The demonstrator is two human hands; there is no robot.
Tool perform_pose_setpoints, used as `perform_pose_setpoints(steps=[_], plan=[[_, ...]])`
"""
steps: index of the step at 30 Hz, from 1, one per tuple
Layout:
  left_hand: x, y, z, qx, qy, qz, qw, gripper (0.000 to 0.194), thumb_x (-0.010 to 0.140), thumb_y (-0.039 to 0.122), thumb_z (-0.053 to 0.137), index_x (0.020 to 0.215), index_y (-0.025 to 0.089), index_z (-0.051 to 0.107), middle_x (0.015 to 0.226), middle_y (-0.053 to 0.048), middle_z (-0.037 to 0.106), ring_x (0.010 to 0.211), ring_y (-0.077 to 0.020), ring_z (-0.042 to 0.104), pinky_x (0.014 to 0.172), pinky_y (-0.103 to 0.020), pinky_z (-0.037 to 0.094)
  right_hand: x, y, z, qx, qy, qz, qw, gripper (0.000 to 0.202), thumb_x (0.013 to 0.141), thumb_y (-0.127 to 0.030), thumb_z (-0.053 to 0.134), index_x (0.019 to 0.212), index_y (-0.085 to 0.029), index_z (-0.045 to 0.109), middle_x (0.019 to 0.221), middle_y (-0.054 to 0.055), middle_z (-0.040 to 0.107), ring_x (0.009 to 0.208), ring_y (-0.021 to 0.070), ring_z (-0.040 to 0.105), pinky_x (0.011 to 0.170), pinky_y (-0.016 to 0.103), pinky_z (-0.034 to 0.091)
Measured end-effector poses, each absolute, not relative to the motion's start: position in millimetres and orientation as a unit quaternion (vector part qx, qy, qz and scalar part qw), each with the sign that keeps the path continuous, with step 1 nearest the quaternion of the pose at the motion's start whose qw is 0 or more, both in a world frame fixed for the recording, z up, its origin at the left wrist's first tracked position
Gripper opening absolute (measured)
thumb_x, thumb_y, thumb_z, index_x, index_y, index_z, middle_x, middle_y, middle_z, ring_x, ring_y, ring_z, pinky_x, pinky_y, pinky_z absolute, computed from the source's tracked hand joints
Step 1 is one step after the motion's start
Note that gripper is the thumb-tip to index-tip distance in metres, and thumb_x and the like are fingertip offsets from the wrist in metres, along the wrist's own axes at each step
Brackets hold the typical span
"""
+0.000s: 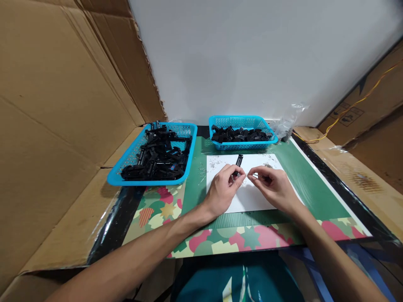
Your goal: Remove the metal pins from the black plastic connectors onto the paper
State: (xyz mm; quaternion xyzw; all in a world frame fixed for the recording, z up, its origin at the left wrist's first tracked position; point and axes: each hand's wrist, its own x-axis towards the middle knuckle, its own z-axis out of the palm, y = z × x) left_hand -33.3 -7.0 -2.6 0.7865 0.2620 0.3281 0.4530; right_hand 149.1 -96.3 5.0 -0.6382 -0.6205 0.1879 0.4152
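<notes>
My left hand (224,187) is closed in a pinch over a white sheet of paper (252,203). My right hand (274,186) pinches too, its fingertips almost meeting those of the left. Something tiny and thin shows at the fingertips, too small to name. A slim black plastic part (239,159) sticks out just beyond my left fingers; its near end is hidden, and whether the hand touches it I cannot tell. Small metal pieces (215,162) lie scattered on the paper's far left, with a little dark pile (267,166) of them beyond my right hand.
A blue basket (193,155) of long black parts stands at the left. Another blue basket (242,146) with short black pieces stands at the back, beside a clear plastic bag (287,126). Cardboard (63,105) walls the left side; a yellow wire (333,126) runs at the right.
</notes>
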Motion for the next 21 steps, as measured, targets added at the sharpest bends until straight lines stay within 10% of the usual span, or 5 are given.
perform_pose_setpoints(steps=[11,21], plan=[[-34,-6,-4,0.806,0.255,0.313,0.432,0.014,0.102,0.031,0.064,0.1,0.021,0.074,0.097,-0.003,0.066,0.082,-0.0162,0.061,0.071,-0.027,0.048,155,-86,1,-0.564,-0.509,0.499,0.416,0.046,0.083,-0.062,0.079,0.082,-0.018,0.066,0.062,-0.005,0.044,0.055,0.0097,0.03,0.051,0.027,0.019],[-36,-5,-5,0.819,0.291,0.311,0.385,0.011,0.098,0.029,0.069,0.099,0.022,0.078,0.096,-0.002,0.072,0.08,-0.0158,0.062,0.075,-0.029,0.048,159,-87,-3,-0.578,-0.456,0.517,0.437,0.044,0.079,-0.059,0.084,0.085,-0.017,0.069,0.054,-0.009,0.039,0.049,0.0081,0.026,0.048,0.027,0.015]])
